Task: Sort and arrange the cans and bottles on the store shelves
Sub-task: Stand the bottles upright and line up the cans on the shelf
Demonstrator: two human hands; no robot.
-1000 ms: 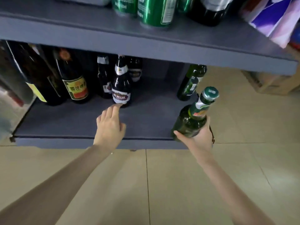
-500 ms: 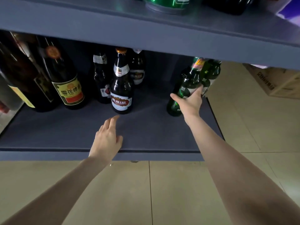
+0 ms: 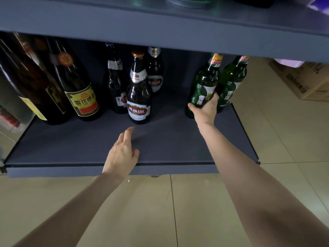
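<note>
My right hand [image 3: 205, 111] grips a green beer bottle [image 3: 204, 86] around its lower body; the bottle stands on the right part of the grey bottom shelf [image 3: 160, 143]. A second green bottle [image 3: 231, 82] stands just right of it, close or touching. My left hand [image 3: 122, 154] rests on the shelf with relaxed fingers, its index finger pointing toward a dark U8 beer bottle [image 3: 138, 97] a short way ahead, holding nothing.
Two more dark U8-type bottles [image 3: 154, 75] stand behind the front one. Tall dark bottles with yellow and red labels [image 3: 78, 90] fill the shelf's left side. An upper shelf [image 3: 160, 29] overhangs closely, with a green can on it. A cardboard box [image 3: 306, 81] sits on the tiled floor at right.
My right hand carried the green bottle from the shelf's front edge to beside the other green bottle and stood it upright. My left hand drew back slightly from the U8 bottle.
</note>
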